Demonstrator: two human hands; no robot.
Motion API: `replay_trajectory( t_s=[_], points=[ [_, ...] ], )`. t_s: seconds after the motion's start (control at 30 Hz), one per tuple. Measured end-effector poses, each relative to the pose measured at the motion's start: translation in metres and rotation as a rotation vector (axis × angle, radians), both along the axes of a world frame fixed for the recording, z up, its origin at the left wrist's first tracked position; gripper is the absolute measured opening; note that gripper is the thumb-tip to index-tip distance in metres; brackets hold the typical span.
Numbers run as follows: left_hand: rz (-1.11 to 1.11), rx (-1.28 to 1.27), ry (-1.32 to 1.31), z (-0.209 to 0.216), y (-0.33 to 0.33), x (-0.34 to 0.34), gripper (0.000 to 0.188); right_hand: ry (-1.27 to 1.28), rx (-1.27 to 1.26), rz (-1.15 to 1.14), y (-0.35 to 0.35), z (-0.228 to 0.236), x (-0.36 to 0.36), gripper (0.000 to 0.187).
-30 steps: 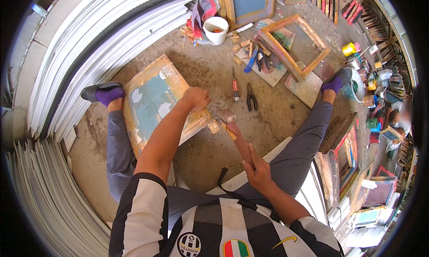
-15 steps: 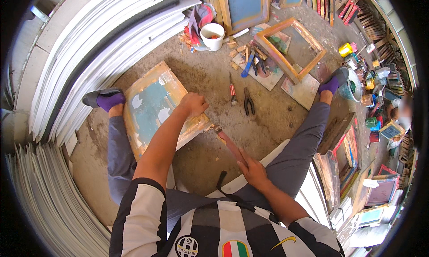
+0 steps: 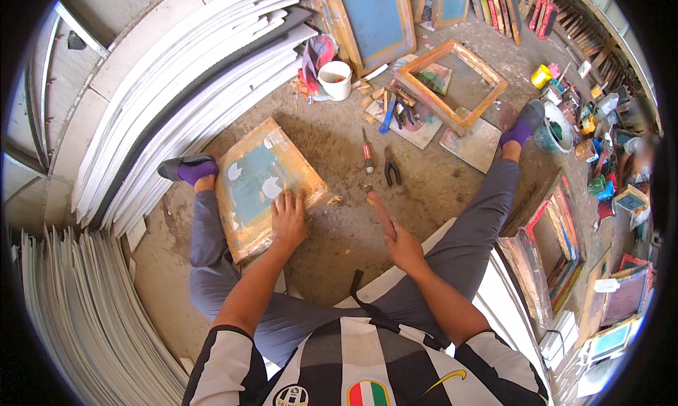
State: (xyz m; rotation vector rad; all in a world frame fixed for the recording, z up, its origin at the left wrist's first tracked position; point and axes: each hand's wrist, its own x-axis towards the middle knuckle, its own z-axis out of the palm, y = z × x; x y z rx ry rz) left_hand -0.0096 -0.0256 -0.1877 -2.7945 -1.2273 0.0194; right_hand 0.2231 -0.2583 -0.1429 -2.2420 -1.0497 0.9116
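Observation:
A wooden screen-printing frame (image 3: 233, 229) with blue mesh and pale shapes lies tilted on the floor, its left side against my left leg. My left hand (image 3: 289, 219) rests on the frame's near right side, fingers outstretched and apart. To the right, my right hand (image 3: 405, 248) is closed round the handle of a reddish-brown hand tool (image 3: 381, 214). The tool's far end points up and away, apart from the frame; its small head is too unclear to name. Loose wood splinters (image 3: 335, 199) lie by the frame's right corner.
Beyond the tool lie a screwdriver (image 3: 367, 156) and pliers (image 3: 392, 167). Farther off are an empty wooden frame (image 3: 462, 120), a white bucket (image 3: 335, 88) and blue-handled tools. White sheets (image 3: 176, 102) are stacked left; paint pots and frames crowd the right.
My left hand has drawn back from the frame's right corner onto its near side, and its fingers have opened. The tool has come away from that corner.

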Motion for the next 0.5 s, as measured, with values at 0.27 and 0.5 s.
replay_trajectory(
  t_s=[0.27, 0.5],
  points=[
    [-0.008, 0.084, 0.07, -0.011, 0.015, 0.011, 0.081, -0.361, -0.025, 0.18, 0.034, 0.013, 0.018, 0.064],
    [0.056, -0.091, -0.021, 0.031, 0.0, 0.023, 0.084, -0.523, -0.152, 0.135, 0.0, -0.063, 0.051, 0.061]
  ],
)
